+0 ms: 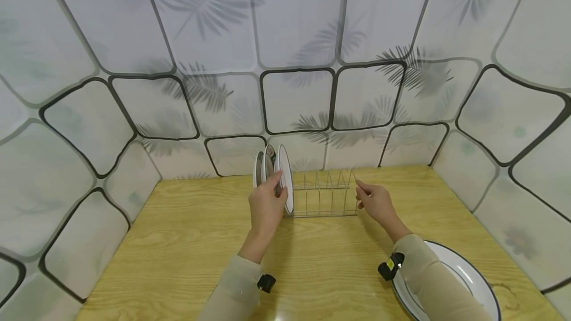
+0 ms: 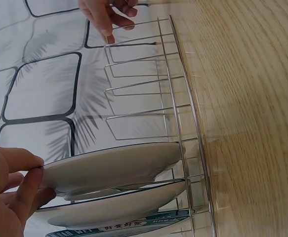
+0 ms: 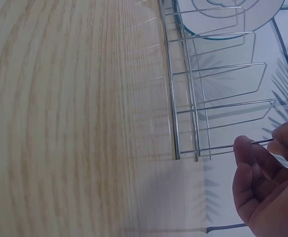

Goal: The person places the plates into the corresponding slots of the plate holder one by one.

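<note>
At the far middle of the counter (image 1: 187, 246), two plates (image 1: 257, 170) stand on edge in the left part of a wire rack (image 1: 325, 215), whose dividers seem to keep them upright; just right of them a third plate (image 1: 285, 162) stands likewise, its rim pinched in the left hand's (image 1: 266, 208) grip, probably against tipping. Farther right, the right hand's (image 1: 375, 204) grip pinches the rack's end wire, likely steadying that light frame, while near right a large plate (image 1: 466, 266) lies flat, partly hidden by the sleeve (image 1: 430, 271).
</note>
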A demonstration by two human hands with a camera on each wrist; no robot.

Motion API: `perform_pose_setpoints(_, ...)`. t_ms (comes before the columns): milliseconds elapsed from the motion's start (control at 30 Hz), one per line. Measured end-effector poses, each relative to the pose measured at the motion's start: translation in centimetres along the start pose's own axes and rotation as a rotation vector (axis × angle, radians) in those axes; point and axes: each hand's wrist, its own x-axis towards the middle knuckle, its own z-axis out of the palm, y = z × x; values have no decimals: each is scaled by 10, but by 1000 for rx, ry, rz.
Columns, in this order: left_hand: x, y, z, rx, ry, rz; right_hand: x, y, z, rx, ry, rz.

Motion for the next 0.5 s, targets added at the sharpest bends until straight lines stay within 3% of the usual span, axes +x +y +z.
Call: perform_pose_setpoints(500,-9,9,-7,-60,-32,-25,-1,1,-1,16,-20,7)
